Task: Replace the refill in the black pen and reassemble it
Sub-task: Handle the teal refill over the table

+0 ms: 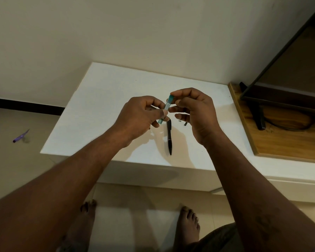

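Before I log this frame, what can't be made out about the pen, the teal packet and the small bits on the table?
Head view only:
- Teal packet: its contents are hidden by the wrapper and the fingers of the left hand and right hand; label print too small.
- Black pen: top end covered by the left hand; whether a refill is inside cannot be told.
- Small parts beside the pen: too small to identify, partly behind the right hand.
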The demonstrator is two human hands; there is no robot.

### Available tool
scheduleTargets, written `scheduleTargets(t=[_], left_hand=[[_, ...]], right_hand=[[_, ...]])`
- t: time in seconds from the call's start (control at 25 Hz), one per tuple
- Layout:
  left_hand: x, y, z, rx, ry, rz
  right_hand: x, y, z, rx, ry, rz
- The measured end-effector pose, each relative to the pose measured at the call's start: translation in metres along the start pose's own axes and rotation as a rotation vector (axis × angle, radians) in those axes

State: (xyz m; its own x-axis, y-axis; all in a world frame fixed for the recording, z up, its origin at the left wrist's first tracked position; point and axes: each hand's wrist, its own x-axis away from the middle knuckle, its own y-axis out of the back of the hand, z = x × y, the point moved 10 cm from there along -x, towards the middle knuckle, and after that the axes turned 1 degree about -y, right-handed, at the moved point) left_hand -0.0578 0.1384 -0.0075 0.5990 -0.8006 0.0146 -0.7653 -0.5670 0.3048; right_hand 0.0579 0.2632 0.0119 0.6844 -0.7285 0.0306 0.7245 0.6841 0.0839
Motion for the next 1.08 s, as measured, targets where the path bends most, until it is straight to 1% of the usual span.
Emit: scheduleTargets(t=[0.36, 0.76, 0.92, 1.08], left_hand=[[0.0, 0.001, 0.002, 0.009, 0.005, -0.006], [-0.001, 0.004, 0.004, 0.02, 0.012, 0.007], [-0.002, -0.003, 0.009, 0.042, 0.068, 0.078], [-0.002, -0.007, 0.014, 0.016, 0.087, 0.112]], right_hand=[[0.001, -0.004, -0.004, 0.0, -0.029, -0.001], [0.004, -0.009, -0.005, 0.016, -0.021, -0.004], [0.004, 0.0, 0.001, 0.048, 0.02, -0.062], [0.003, 0.01, 0.0, 0.034, 0.012, -0.121]])
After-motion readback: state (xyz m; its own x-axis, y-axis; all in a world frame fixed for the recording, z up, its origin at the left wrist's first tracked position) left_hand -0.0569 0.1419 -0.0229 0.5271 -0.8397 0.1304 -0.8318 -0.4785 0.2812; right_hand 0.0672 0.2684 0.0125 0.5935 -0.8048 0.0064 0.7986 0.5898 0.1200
